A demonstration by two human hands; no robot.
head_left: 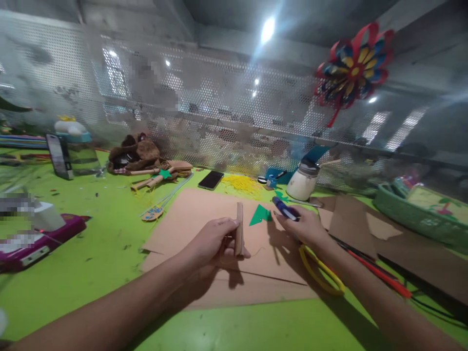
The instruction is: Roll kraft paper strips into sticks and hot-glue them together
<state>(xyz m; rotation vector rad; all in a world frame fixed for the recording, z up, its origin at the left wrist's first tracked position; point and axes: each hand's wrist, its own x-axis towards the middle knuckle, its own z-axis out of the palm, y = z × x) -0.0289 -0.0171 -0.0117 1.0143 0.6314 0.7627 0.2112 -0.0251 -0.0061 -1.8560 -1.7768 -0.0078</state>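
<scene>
My left hand (215,239) is closed around a narrow upright strip of folded brown card (240,226), pinched between thumb and fingers. Above the paper on the right, my right hand (302,224) is closed on a small blue and white tool (285,209); its exact kind does not show. A pointed green paper cutout (260,214) lies between the hands on large brown paper sheets (208,207). Beneath my right wrist is a yellow loop (321,273), its lower part near the edge of the paper.
Behind the sheets are a black phone (211,180), yellow shreds (243,184) and a white jar (303,180). Brown card figures (157,180) lie at the back left. A purple power strip (40,246) is on the left; a green basket (420,209) and red-handled tool (382,275) are right.
</scene>
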